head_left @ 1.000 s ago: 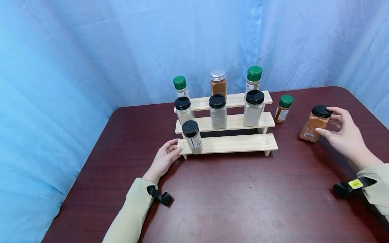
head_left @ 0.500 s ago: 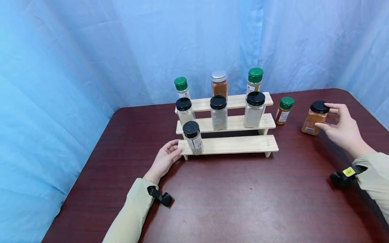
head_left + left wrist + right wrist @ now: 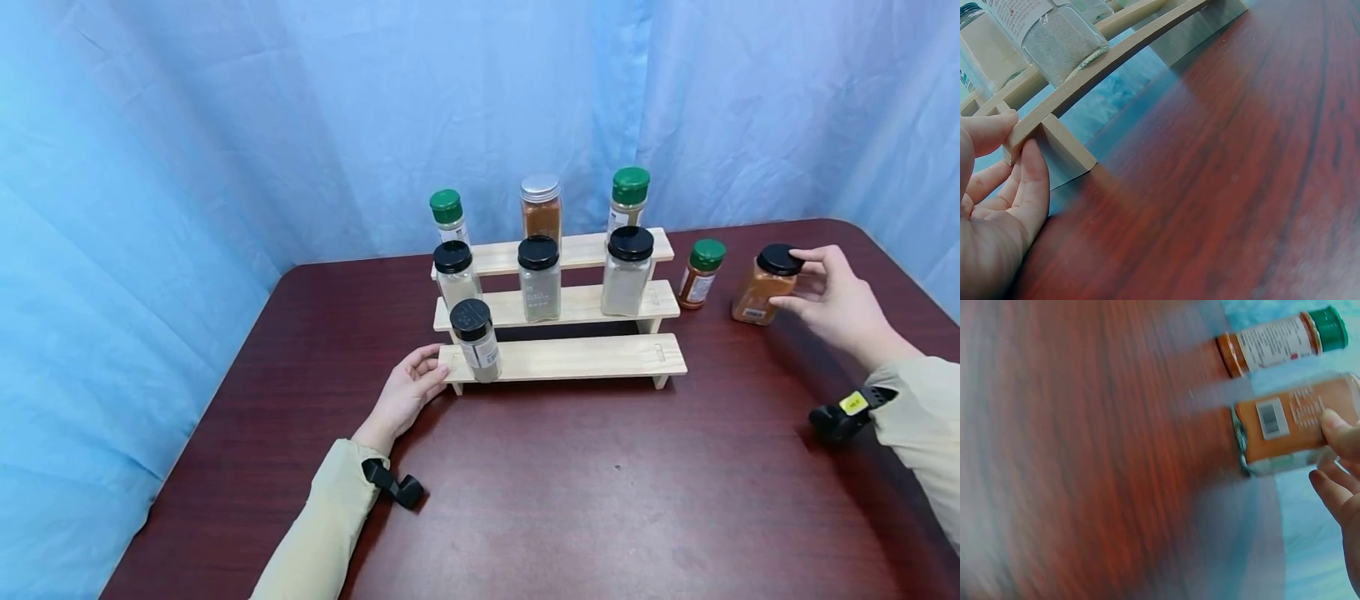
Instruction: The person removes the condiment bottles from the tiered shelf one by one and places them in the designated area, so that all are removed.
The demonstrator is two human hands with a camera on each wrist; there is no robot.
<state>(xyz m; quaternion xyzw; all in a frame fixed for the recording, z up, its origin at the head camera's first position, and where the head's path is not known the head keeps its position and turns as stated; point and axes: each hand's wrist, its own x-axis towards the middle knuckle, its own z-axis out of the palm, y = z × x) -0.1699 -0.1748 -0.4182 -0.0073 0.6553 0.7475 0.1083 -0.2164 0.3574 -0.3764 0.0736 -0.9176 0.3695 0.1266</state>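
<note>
My left hand [image 3: 405, 392] pinches the left end of the bottom step of a three-step wooden rack [image 3: 585, 357]; in the left wrist view the thumb lies on top and fingers below the board [image 3: 1054, 109]. My right hand [image 3: 836, 304] grips a square spice jar [image 3: 757, 292] of orange powder with a black lid, thumb on its side. That jar leans slightly, its base close to the table. Just left of it stands a smaller green-capped shaker [image 3: 697, 279] with red-brown contents, also seen as a labelled shaker [image 3: 1275, 344] in the right wrist view.
A black-capped shaker [image 3: 478, 350] stands at the left of the bottom step. Three black-lidded jars, one a grey-filled jar [image 3: 540, 287], line the middle step. On top are two green-capped shakers and a silver-lidded jar [image 3: 542, 208]. Blue curtains [image 3: 375, 125] surround the dark red table [image 3: 570, 500].
My right hand has carried the orange-powder jar a little back and left, closer to the green-capped shaker. My left hand stays on the rack's end.
</note>
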